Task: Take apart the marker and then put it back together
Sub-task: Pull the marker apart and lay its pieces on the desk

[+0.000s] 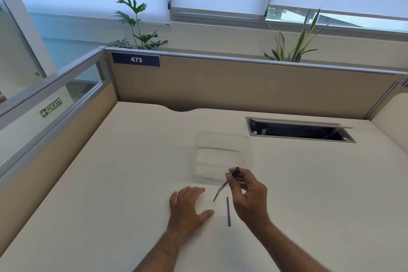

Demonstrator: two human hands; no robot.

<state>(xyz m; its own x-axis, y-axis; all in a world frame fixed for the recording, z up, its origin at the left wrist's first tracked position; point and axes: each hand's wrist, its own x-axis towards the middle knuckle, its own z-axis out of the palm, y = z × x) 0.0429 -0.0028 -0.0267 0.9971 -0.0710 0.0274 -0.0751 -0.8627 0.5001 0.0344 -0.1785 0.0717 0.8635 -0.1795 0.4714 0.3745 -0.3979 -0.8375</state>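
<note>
My right hand (248, 196) is shut on a slim marker part (225, 184) with a dark top end and a pale lower length. The part is tilted, its tip pointing down-left a little above the desk. A thin dark blue rod (228, 211), another piece of the marker, lies loose on the white desk (110, 183) just below my right hand. My left hand (187, 206) rests flat on the desk to the left of both pieces, fingers spread, holding nothing.
A clear plastic container (223, 154) stands on the desk just beyond my hands. An open cable hatch (300, 131) sits at the back right. Beige partition walls (220, 86) close off the desk's back and left sides.
</note>
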